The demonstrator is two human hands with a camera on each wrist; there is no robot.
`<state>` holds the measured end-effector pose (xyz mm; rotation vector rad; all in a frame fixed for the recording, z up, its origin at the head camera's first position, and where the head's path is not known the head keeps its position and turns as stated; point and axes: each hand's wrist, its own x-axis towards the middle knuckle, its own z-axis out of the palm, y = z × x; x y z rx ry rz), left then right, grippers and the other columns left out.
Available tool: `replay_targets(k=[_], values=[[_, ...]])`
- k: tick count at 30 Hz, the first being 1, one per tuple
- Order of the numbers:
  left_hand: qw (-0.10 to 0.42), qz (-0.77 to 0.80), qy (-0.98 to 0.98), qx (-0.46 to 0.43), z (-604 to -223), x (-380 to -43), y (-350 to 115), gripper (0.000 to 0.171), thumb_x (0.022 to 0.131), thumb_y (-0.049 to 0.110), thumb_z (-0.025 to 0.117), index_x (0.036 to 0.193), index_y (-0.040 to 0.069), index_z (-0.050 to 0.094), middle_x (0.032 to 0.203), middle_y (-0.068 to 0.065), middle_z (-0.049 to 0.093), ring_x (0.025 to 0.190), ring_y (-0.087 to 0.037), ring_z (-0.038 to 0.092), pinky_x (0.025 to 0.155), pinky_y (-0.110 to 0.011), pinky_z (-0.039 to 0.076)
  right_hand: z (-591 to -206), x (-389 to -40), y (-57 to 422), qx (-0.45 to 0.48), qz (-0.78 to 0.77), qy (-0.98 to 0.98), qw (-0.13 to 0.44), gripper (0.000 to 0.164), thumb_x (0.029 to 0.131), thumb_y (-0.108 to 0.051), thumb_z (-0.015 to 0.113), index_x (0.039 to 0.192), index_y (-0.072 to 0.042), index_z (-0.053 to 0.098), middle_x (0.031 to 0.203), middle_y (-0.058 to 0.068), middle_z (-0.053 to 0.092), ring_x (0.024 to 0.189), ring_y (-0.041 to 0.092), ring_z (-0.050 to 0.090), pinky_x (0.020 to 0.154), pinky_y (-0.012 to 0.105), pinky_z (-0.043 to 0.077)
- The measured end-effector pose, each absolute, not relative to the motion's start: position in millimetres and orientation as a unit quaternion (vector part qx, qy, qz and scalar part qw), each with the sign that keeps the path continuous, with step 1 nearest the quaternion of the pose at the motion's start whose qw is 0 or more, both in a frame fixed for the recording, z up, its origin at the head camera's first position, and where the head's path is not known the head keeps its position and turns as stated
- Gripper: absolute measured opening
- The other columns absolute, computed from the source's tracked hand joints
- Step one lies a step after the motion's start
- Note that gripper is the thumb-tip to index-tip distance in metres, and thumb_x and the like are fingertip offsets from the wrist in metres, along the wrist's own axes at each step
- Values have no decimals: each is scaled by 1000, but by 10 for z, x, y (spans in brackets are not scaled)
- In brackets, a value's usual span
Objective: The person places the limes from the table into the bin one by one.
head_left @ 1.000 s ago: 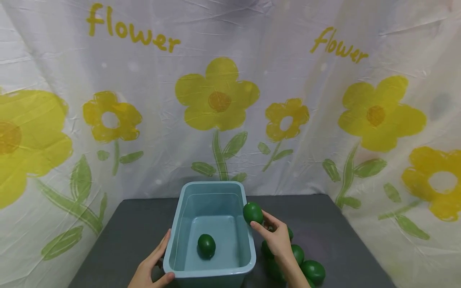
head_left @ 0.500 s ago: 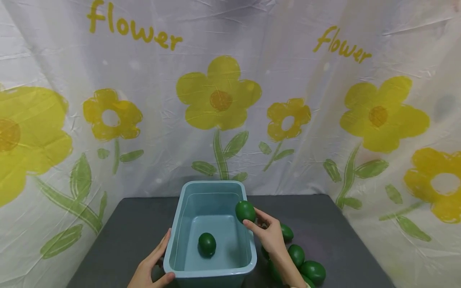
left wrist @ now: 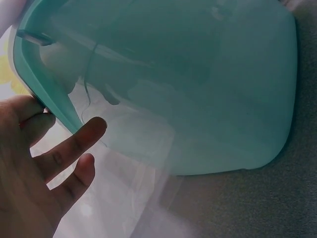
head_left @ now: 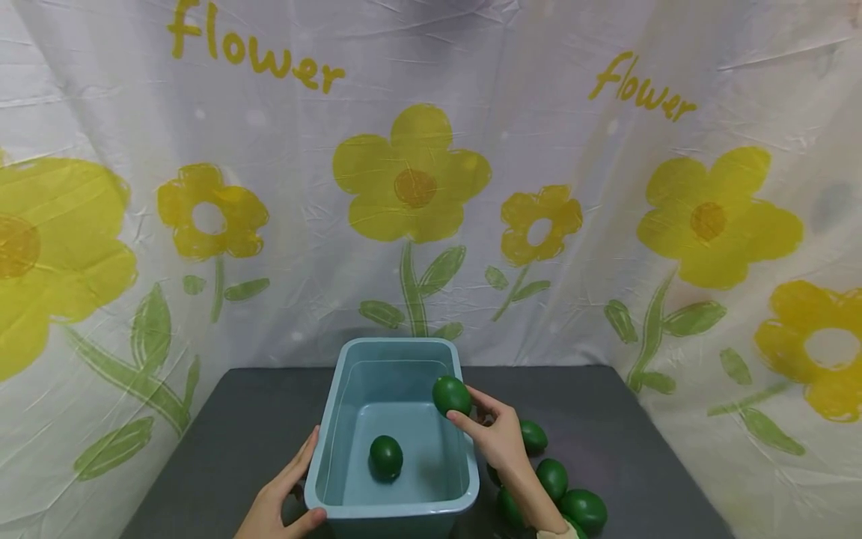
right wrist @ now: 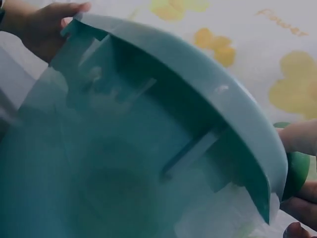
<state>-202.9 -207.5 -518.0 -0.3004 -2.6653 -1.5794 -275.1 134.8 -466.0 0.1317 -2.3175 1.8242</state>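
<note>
My right hand (head_left: 503, 442) pinches a dark green, glossy oval fruit (head_left: 450, 394) between thumb and fingers, over the right side of a blue plastic bin (head_left: 392, 512). A second green fruit (head_left: 386, 457) lies on the bin floor, toward the near end. At the bin's near left corner, my left hand (head_left: 279, 494) holds the rim, thumb at the front and fingers along the left side. In the left wrist view, that hand's fingertips (left wrist: 94, 130) lie by the bin wall. The right wrist view shows the held fruit (right wrist: 298, 171) partly hidden behind the rim.
Several more green fruits (head_left: 583, 510) lie in a loose group on the dark table (head_left: 646, 464), right of the bin, partly hidden by my right forearm. A white cloth with yellow flowers (head_left: 411, 187) hangs behind the table and along both sides.
My right hand has moved left with the fruit, from beyond the bin's right rim to over its inside. The left hand and the fruit in the bin stay put.
</note>
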Motion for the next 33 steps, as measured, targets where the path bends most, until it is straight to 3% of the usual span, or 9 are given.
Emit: replay_targets(k=[3,8,20,24,29,33], values=[[18,-503,-859,-99,-5175,-2024,-2067,84,101,25,71,170,16,25,174,-13,23,133,-27,51,71,-30,53,-4659,-2774,1355,51,596,-795,101,52,89,-25,89,136,-11,74,98,5,75,71,11,47,64,25,40],[15,-498,-862,-94,-5171,-2029,-2050,84,101,26,72,170,14,25,174,-10,23,133,-29,51,71,-29,53,-4663,-2803,1380,65,576,-807,115,53,90,-24,88,138,-7,72,125,10,77,77,11,46,66,24,38],[7,-501,-860,-100,-5152,-2045,-2026,86,101,32,71,170,15,23,175,-14,21,146,-51,40,71,-31,53,-4675,-2772,1524,56,582,-798,147,50,87,-18,90,135,-11,74,123,7,77,78,18,44,60,23,33],[3,-498,-862,-96,-5161,-2054,-2024,85,102,32,71,170,16,23,175,-14,21,144,-47,43,70,-31,53,-4714,-2721,1591,42,581,-799,153,52,88,-21,89,136,-11,73,123,5,77,80,20,46,61,23,34],[6,-497,-863,-91,-5177,-2040,-2050,85,102,28,71,171,17,23,174,-11,22,132,-28,52,70,-30,52,-4810,-2678,1684,14,561,-811,163,56,87,-27,90,138,-11,73,125,6,77,77,17,45,57,22,33],[14,-497,-862,-101,-5175,-2031,-2066,85,102,26,70,171,17,22,174,-14,21,135,-34,51,70,-30,52,-4875,-2656,1768,-10,543,-821,177,59,85,-32,92,138,-14,73,124,3,77,69,12,39,54,22,31]])
